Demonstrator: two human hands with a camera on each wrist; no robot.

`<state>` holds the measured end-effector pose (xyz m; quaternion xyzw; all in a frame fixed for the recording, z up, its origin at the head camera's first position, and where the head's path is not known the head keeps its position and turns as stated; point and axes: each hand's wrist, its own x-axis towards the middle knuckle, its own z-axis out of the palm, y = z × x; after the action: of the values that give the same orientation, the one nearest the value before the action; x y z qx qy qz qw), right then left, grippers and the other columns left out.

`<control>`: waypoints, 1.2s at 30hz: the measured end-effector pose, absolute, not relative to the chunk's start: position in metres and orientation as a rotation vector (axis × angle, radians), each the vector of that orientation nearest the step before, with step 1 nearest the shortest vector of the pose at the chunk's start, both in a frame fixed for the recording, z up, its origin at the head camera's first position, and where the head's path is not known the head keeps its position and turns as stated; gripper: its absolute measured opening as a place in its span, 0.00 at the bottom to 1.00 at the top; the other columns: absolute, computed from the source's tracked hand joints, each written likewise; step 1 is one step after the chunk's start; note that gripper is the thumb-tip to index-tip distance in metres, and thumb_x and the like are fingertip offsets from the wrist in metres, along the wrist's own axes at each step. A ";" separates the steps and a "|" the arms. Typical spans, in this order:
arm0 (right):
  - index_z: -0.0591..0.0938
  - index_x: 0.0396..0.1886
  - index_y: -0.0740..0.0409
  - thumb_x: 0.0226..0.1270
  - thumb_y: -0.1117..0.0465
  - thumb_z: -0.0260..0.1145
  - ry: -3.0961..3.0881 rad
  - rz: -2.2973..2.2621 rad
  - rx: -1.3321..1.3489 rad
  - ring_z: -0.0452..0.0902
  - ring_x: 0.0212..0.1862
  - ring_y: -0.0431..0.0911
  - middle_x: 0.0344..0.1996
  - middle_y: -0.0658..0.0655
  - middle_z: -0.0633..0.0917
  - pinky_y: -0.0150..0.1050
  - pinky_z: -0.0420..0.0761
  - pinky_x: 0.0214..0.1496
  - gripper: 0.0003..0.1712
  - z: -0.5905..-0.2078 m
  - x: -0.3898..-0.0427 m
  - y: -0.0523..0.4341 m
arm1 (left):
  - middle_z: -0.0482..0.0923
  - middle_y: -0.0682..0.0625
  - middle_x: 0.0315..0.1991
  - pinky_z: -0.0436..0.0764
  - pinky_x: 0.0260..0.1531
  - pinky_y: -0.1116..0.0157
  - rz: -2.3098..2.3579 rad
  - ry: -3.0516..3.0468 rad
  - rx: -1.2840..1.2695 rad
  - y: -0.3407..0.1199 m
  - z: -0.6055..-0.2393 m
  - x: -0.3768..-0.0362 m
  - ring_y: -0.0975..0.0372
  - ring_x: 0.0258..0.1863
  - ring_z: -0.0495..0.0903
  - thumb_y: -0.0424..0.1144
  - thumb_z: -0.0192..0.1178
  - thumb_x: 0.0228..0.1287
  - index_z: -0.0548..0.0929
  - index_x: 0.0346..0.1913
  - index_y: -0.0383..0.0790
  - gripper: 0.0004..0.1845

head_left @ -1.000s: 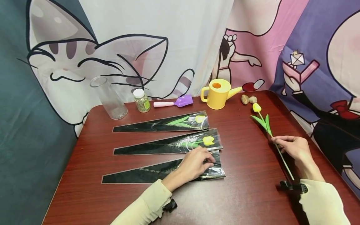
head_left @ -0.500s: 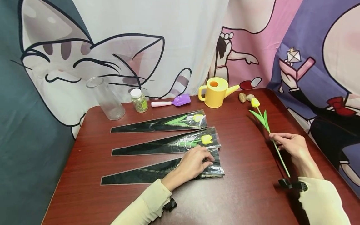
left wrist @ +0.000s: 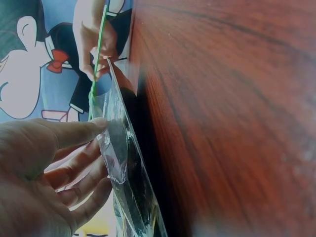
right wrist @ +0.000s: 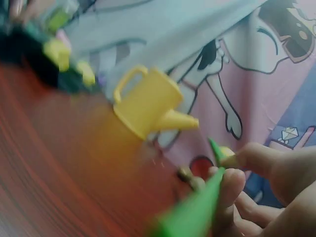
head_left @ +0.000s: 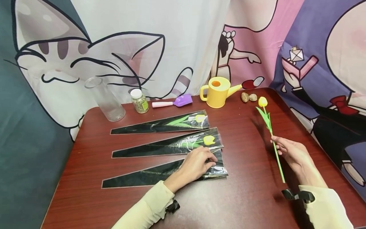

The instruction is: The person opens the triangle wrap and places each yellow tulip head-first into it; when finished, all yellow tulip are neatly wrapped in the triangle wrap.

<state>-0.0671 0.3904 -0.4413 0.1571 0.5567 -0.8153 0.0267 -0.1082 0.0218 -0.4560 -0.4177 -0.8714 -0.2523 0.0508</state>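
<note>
1. Yellow in its bloom and green in its stem, a loose tulip [head_left: 270,131] is pinched partway along the stem by the right hand [head_left: 291,153], fingers and thumb curled round it; the flower is held off the table [head_left: 251,197], its bloom pointing toward the watering can [head_left: 217,93].
2. The same stem is seen as a blurred green wedge [right wrist: 195,212] in the right wrist view, with the watering can [right wrist: 148,103] beyond it.
3. The left hand [head_left: 197,163] is laid on the wide end of the empty plastic sleeve [head_left: 148,175], the one of three sleeves farthest from the watering can; in the left wrist view the clear film [left wrist: 116,153] is pinched between thumb and fingers.
4. Two more sleeves are lined up between that one and the watering can: a middle sleeve [head_left: 160,148] and a far sleeve [head_left: 151,126], each with a yellow tulip inside.
5. Left of the watering can, a purple scoop [head_left: 174,102], a small jar [head_left: 139,101] and a clear glass vase [head_left: 105,99] are set in a row.
6. Just right of the watering can, two pebbles [head_left: 248,97] are seen, close to the loose tulip's bloom.
</note>
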 end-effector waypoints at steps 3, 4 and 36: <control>0.90 0.37 0.61 0.74 0.70 0.56 1.503 -2.643 0.505 0.82 0.32 0.40 0.35 0.56 0.88 0.31 0.80 0.35 0.16 -0.440 -0.062 0.380 | 0.81 0.62 0.35 0.75 0.38 0.71 -0.770 -2.649 -1.269 0.022 -0.456 -0.109 0.68 0.38 0.76 0.45 0.71 0.59 0.90 0.38 0.53 0.05; 0.89 0.36 0.62 0.73 0.70 0.56 1.440 -2.686 0.527 0.83 0.33 0.41 0.36 0.56 0.88 0.32 0.81 0.37 0.15 -0.440 -0.061 0.376 | 0.81 0.62 0.35 0.75 0.38 0.71 -0.771 -2.649 -1.268 0.022 -0.456 -0.109 0.68 0.38 0.76 0.44 0.71 0.58 0.90 0.37 0.53 0.05; 0.88 0.36 0.63 0.67 0.74 0.63 1.167 -2.886 0.813 0.86 0.41 0.46 0.36 0.56 0.88 0.35 0.78 0.51 0.09 -0.457 -0.022 0.243 | 0.79 0.62 0.36 0.76 0.41 0.69 -0.803 -2.602 -1.228 0.030 -0.449 -0.114 0.68 0.42 0.76 0.45 0.69 0.61 0.89 0.39 0.53 0.05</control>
<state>-0.0218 0.2425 -0.4567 0.2524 0.3625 -0.8964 -0.0381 -0.1140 0.0298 -0.4494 -0.4098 -0.8685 -0.2678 0.0770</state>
